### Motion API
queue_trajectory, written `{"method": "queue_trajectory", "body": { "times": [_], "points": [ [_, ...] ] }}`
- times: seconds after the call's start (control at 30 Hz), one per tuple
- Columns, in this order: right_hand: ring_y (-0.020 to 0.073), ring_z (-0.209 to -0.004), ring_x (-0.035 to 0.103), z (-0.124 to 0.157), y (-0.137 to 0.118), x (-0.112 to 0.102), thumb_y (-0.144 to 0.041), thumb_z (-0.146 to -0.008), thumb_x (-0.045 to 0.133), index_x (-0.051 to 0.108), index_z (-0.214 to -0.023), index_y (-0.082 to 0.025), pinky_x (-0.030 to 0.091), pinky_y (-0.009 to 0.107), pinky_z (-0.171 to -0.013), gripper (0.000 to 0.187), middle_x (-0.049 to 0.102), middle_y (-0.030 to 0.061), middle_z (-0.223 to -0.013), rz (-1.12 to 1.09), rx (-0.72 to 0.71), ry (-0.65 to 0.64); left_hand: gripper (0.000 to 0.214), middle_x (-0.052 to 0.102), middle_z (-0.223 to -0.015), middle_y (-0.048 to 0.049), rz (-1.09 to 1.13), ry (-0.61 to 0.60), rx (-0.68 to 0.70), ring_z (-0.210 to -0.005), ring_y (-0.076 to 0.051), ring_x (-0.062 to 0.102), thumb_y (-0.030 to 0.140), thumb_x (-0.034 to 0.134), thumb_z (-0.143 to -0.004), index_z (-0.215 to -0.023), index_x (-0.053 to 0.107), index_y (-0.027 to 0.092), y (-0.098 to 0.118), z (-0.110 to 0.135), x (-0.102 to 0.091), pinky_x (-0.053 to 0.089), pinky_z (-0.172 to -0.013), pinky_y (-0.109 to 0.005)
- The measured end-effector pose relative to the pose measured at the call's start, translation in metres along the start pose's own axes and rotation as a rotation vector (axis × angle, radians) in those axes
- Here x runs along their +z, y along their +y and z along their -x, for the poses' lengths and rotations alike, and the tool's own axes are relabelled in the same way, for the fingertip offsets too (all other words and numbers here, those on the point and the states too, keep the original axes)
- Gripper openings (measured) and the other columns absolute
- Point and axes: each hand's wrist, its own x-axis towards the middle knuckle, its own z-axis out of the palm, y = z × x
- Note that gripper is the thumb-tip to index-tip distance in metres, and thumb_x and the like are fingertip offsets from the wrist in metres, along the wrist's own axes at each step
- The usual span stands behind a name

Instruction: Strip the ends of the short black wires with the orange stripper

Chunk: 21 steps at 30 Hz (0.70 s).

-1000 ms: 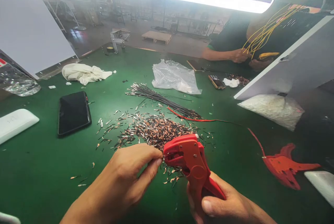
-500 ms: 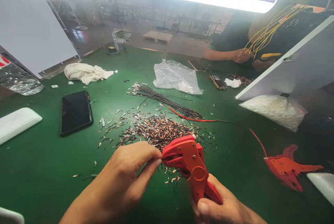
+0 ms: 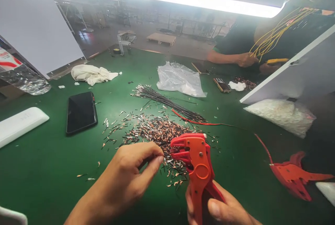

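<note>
My right hand (image 3: pixel 222 205) is wrapped round the handles of a red wire stripper (image 3: pixel 199 164), whose jaws point left and stand apart. Between thumb and forefinger, my left hand (image 3: pixel 138 167) pinches a thin dark wire (image 3: pixel 167 154); its end reaches toward the stripper's jaws. Behind both hands spreads a pile of short black and copper wire scraps (image 3: pixel 157 129). Beyond the pile lies a bundle of black wires (image 3: pixel 167 102) with bare, shiny ends. A red cord (image 3: pixel 193 122) runs rightward beside the bundle.
A black phone (image 3: pixel 81 113), a white cloth (image 3: pixel 91 74) and a water bottle (image 3: pixel 26 74) are on the left. A clear plastic bag (image 3: pixel 179 80) lies at the back. Rightward are a second red stripper (image 3: pixel 295 174), a filled bag (image 3: pixel 282 115) and a co-worker's hands (image 3: pixel 247 59) with yellow wires.
The stripper has moved right, away from my left hand, and its jaws have parted. A short stretch of wire now shows between fingers and jaws. The whole view has shifted slightly.
</note>
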Motion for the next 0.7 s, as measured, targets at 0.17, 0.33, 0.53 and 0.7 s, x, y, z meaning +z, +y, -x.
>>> {"method": "queue_trajectory", "body": {
  "times": [0.17,0.33,0.53,0.7],
  "points": [
    [0.0132,-0.062,0.051,0.001,-0.014,0.000,-0.058,-0.086,0.060,0.061,-0.087,-0.012,0.040,0.023,-0.058,0.046,0.054,0.0027,-0.069,0.066,0.005,-0.058,0.017,0.070,-0.068,0.0052,0.006,0.029,0.008,-0.057,-0.006,0.062,0.013,0.057,-0.089,-0.080,0.069,0.019,0.000,-0.002,-0.003,0.044,-0.053,-0.015],
    [0.0126,-0.063,0.050,0.001,-0.019,0.000,-0.054,-0.087,0.062,0.061,-0.087,-0.011,0.038,0.023,-0.058,0.043,0.055,0.0027,-0.071,0.071,0.019,-0.068,0.018,0.070,-0.069,0.0037,0.005,-0.013,0.045,-0.059,-0.007,0.061,0.012,0.054,-0.090,-0.081,0.069,0.019,-0.001,-0.001,-0.002,0.045,-0.055,-0.015],
    [0.0125,-0.062,0.051,0.000,-0.016,0.000,-0.052,-0.088,0.060,0.061,-0.086,-0.012,0.039,0.023,-0.057,0.040,0.055,0.0024,-0.069,0.063,0.004,-0.062,0.019,0.065,-0.066,0.0048,-0.024,-0.048,0.048,-0.056,-0.006,0.056,0.013,0.053,-0.089,-0.078,0.067,0.019,-0.001,-0.001,-0.004,0.042,-0.054,-0.015],
    [0.0120,-0.061,0.050,0.000,-0.017,-0.001,-0.052,-0.086,0.063,0.061,-0.084,-0.013,0.037,0.023,-0.056,0.039,0.056,0.0013,-0.067,0.079,0.016,-0.070,0.020,0.059,-0.060,0.0061,-0.038,-0.051,0.076,-0.053,-0.005,0.052,0.011,0.051,-0.087,-0.073,0.063,0.019,0.000,-0.004,-0.006,0.039,-0.051,-0.014]
  ]
}}
